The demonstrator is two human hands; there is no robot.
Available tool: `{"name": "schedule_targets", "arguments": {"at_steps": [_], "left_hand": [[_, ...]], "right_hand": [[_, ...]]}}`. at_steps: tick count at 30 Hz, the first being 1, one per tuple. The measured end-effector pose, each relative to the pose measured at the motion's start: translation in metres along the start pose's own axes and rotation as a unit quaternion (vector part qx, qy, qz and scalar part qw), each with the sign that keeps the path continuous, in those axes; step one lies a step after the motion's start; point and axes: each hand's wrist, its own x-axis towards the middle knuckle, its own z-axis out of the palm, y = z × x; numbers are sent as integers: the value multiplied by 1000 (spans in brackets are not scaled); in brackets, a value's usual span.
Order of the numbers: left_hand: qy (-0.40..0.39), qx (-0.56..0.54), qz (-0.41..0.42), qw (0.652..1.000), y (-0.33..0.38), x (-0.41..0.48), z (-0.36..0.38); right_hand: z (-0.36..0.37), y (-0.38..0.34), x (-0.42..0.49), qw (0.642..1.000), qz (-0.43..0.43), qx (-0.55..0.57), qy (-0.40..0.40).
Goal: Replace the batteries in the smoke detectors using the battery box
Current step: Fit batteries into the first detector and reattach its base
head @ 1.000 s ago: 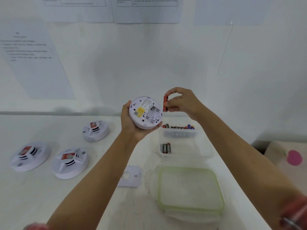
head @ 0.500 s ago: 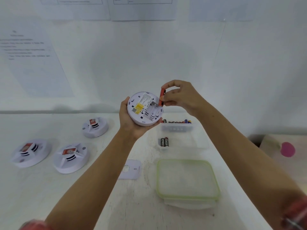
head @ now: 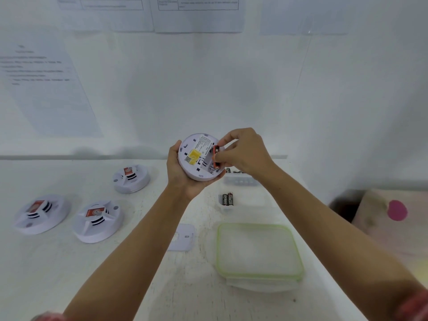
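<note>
Left hand (head: 183, 179) gripping smoke detector (head: 196, 158), right hand (head: 247, 151) fingers (head: 232, 136) pinching battery (head: 216, 157), wrist partly hiding battery box (head: 240, 181)

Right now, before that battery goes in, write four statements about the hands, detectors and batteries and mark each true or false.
1. The left hand holds a smoke detector, its back toward the camera. True.
2. The right hand is empty. False: it pinches a red battery at the detector's open battery bay.
3. Three more detectors lie on the table, off to the left. True.
4. The two black batteries stand on the green-rimmed lid. False: they lie side by side in a clear tray beyond the lid.
</note>
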Motion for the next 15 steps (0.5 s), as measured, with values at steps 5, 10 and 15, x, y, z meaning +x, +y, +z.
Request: {"name": "schedule_targets", "arguments": {"at_steps": [5,10,15], "left_hand": [[0,-6,-15,1000,-6,2,0],[7,4,-7,1000,-10,4,-2],[-12,-1,39,999,-13,4,-6]], "right_hand": [[8,1,-2,999,8,-30,-19],[14,9,-5,999,7,-33,9],[24,19,-9,998,15,-7,56]]}}
